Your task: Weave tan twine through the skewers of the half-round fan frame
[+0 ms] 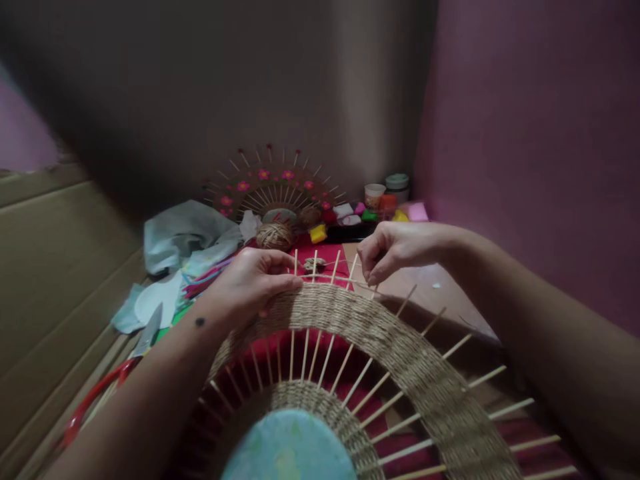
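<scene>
A round weaving (340, 310) of twine on thin wooden sticks (293, 357) lies before me, with a pale blue disc (290, 447) at its centre. My left hand (255, 277) grips its far rim, thumb on the outer edge beside a stick. A loose strand of twine (333, 277) crosses the stick tips just beyond the rim. My right hand (390, 247) pinches this strand to the right of the top sticks, fingers closed. Behind the tips lies a small bundle of twine (315, 265).
A finished-looking fan-shaped piece with pink flowers (263, 175) leans on the back wall. In front are a twine ball (275, 235) and a yellow block (318, 233). Red-handled scissors (100, 387) and pale cloth (190, 230) lie left. A paper cup (375, 196) and a jar (397, 188) stand behind.
</scene>
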Demonstrator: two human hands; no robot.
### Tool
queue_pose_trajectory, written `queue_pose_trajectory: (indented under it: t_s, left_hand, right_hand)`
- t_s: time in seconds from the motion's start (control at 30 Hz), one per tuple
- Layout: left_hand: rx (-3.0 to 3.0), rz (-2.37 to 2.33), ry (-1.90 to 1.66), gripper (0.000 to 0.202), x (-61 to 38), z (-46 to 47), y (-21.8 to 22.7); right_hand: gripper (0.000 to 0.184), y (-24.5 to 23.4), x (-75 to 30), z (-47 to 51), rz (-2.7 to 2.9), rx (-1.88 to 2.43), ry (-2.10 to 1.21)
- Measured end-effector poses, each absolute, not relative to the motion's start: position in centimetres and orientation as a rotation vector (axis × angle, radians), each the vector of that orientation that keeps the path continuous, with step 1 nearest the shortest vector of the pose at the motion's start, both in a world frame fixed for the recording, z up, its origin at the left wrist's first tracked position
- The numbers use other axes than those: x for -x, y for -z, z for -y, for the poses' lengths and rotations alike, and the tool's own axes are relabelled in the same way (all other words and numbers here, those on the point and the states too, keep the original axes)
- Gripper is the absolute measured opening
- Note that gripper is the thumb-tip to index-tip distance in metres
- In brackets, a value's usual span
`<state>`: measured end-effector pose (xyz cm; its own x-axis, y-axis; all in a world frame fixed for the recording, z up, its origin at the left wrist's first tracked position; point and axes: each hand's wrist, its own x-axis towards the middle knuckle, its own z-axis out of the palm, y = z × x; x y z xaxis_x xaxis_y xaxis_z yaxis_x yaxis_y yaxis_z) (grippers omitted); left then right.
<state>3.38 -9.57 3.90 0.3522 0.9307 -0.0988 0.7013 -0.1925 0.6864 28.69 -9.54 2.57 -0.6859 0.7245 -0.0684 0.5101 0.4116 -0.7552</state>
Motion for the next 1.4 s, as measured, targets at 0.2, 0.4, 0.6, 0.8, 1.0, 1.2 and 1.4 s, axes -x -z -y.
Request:
queue_pose_trajectory:
  t_s: [0.2, 0.4, 0.6, 0.8, 1.0, 1.2, 1.4]
  left_hand:
    - [-1.943, -1.368, -0.406, 0.029, -3.3, 9.4, -3.8]
    - [-1.898, -1.275, -0.366, 0.05, -3.1, 9.4, -3.9]
    - [-2.022, -1.197, -0.392, 0.052, -2.7, 9.7, -4.5]
    - [-2.416, -1.153, -0.659, 0.037, -3.9, 12.5, -4.6]
    - [-2.423, -1.019, -0.449, 0.046, -5.6, 12.8, -3.5]
    - [-2.473, -1.001, -0.262, 0.052, -5.5, 11.6, -4.4]
    - [-2.584, -0.993, -0.215, 0.055, -6.3, 12.0, -4.9]
  right_hand:
    - [0.015, -2.3, -28.2, 9.4, 2.453, 0.997, -1.31]
    - [0.011, -2.0, -28.7, 9.2, 2.295, 0.82, -1.521]
    - [0.01, -1.3, -28.8, 8.9, 2.141, 0.72, -1.633]
    - [0.01, -1.1, -28.6, 9.1, 2.031, 0.673, -1.689]
    - [0.009, -1.0, -28.4, 9.0, 2.01, 0.663, -1.714]
    - [0.007, -1.8, -28.3, 9.6, 2.112, 0.777, -1.645]
    - [0.011, -1.7, -28.3, 11.1, 2.136, 0.868, -1.542]
